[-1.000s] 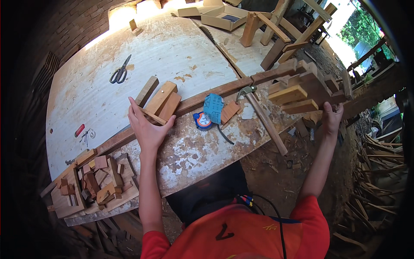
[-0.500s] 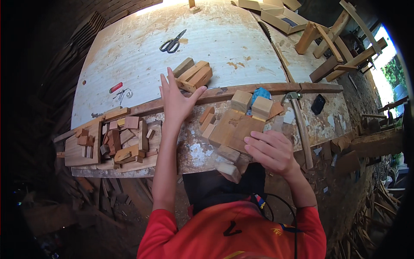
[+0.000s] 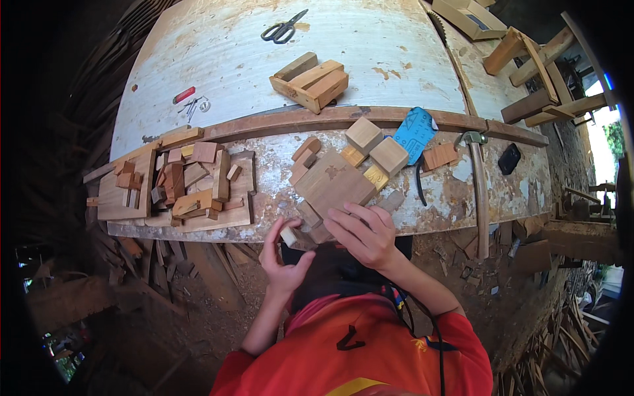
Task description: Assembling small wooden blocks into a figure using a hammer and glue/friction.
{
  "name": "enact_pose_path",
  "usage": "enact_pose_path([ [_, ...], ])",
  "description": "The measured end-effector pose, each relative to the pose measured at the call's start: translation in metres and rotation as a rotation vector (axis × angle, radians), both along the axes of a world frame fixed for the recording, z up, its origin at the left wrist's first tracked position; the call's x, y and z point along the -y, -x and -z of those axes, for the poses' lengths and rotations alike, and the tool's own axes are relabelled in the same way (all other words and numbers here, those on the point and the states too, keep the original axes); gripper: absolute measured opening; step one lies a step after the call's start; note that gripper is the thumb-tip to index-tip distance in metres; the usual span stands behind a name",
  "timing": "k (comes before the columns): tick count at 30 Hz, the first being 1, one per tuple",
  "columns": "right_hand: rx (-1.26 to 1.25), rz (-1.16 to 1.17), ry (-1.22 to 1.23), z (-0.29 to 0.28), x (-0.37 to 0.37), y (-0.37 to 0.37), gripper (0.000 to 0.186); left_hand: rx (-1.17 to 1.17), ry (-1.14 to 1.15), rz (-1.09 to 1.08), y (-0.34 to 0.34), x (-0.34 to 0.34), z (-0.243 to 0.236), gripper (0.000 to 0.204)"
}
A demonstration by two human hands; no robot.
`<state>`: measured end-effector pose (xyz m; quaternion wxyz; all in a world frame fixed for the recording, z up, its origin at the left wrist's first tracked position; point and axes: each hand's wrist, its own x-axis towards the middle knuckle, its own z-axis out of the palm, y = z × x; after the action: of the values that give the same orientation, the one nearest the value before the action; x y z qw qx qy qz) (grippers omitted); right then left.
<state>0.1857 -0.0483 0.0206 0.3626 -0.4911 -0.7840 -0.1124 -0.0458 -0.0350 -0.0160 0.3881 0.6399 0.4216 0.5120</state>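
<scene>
A flat square wooden board (image 3: pixel 335 185) lies at the near edge of the table, with pale wooden blocks (image 3: pixel 364 136) at its far corner and others at its near side. My right hand (image 3: pixel 366 236) grips the board's near right edge, its fingers on top. At the near corner, my left hand (image 3: pixel 281 259) is spread around a small pale-ended block (image 3: pixel 295 238). Its index finger is beside the block and its thumb stands apart; whether they touch is unclear. Small wood offcuts (image 3: pixel 304 160) lie left of the board, and a blue printed sheet (image 3: pixel 416 135) lies beyond it.
A hammer (image 3: pixel 477 191) and a black phone (image 3: pixel 509 159) lie to the right. Scissors (image 3: pixel 284 28) and a small wooden frame (image 3: pixel 309 82) sit farther back. At left is a pile of wood pieces (image 3: pixel 191 181). A long wooden strip (image 3: pixel 277 121) crosses the table.
My left hand has come back from the small wooden frame to the block at the board's near corner. The board has turned, and more of the blue sheet shows. The view has shifted.
</scene>
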Motion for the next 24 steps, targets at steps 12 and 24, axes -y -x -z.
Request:
enact_pose_path([
  [12, 0.093, -0.029, 0.199, 0.003, -0.003, -0.057, 0.041, -0.152, 0.149, -0.026, 0.036, -0.034, -0.004, 0.054],
  [24, 0.144, -0.163, 0.468, -0.032, -0.011, -0.059, 0.058, -0.289, 0.179, -0.019, 0.034, -0.038, -0.004, 0.043],
])
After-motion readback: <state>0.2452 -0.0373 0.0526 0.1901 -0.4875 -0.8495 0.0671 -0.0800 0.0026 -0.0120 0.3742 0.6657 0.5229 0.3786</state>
